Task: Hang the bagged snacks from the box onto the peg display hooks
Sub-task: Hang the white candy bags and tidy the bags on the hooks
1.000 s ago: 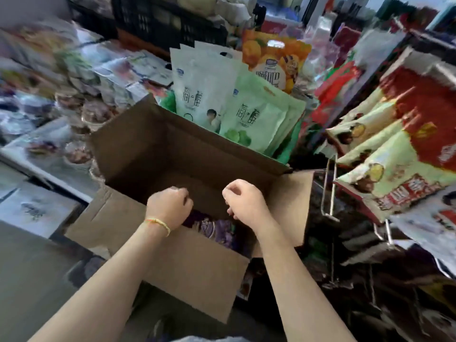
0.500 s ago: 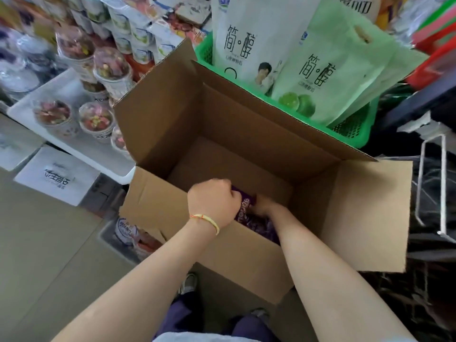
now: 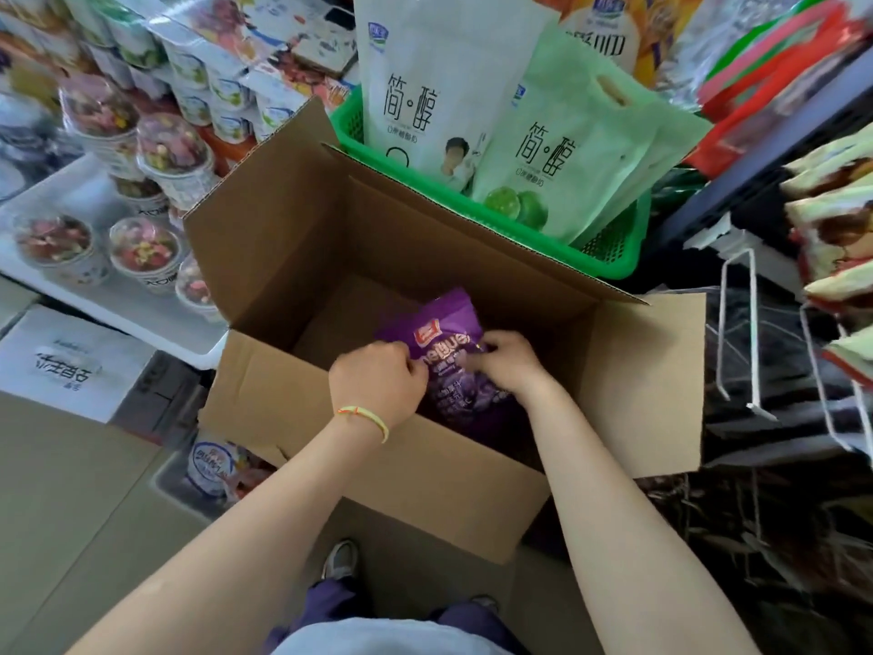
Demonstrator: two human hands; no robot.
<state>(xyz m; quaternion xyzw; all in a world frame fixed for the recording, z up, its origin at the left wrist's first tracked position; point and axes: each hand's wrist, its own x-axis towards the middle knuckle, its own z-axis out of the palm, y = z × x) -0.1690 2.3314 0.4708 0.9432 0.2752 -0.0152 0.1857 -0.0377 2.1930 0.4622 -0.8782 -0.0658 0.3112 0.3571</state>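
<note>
An open cardboard box point(image 3: 302, 238) stands in front of me with its flaps spread. Inside it a purple snack bag point(image 3: 441, 323) is lifted near the box's front wall, and more purple bags lie darker beneath it. My left hand point(image 3: 378, 375) grips the bag's left edge with curled fingers. My right hand point(image 3: 508, 364) pinches the bag's right side. White wire peg hooks point(image 3: 751, 333) stick out at the right, bare at their tips.
A green basket point(image 3: 557, 243) with white and pale green pouches stands behind the box. Yogurt cups point(image 3: 144, 248) crowd a white shelf at the left. Green and red snack bags point(image 3: 836, 219) hang at the right edge. My shoe point(image 3: 341, 557) shows below the box.
The view has dropped and closed in on the box. Both hands went down into it and have raised one purple bag, whose front now shows.
</note>
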